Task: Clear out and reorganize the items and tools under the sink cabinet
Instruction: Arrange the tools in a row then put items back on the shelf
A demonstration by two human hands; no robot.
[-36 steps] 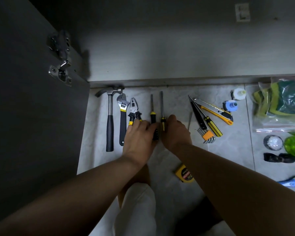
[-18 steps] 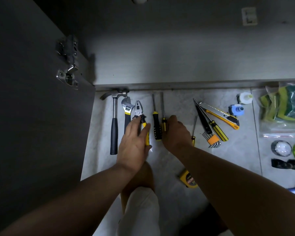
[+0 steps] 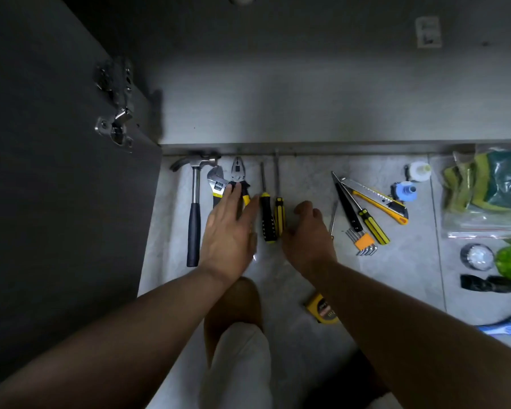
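On the pale tiled floor [image 3: 307, 178] before the open sink cabinet, the left hand [image 3: 229, 231] lies flat, fingers spread, over the pliers [image 3: 239, 180], the right hand [image 3: 307, 234] loosely curled and empty beside two screwdrivers [image 3: 267, 216]; lining-up seems underway, the scattered utility knife [image 3: 375, 199] likely next.

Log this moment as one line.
left hand: open, over pliers | right hand: open, empty, beside screwdrivers | hammer, wrench: lined up on floor
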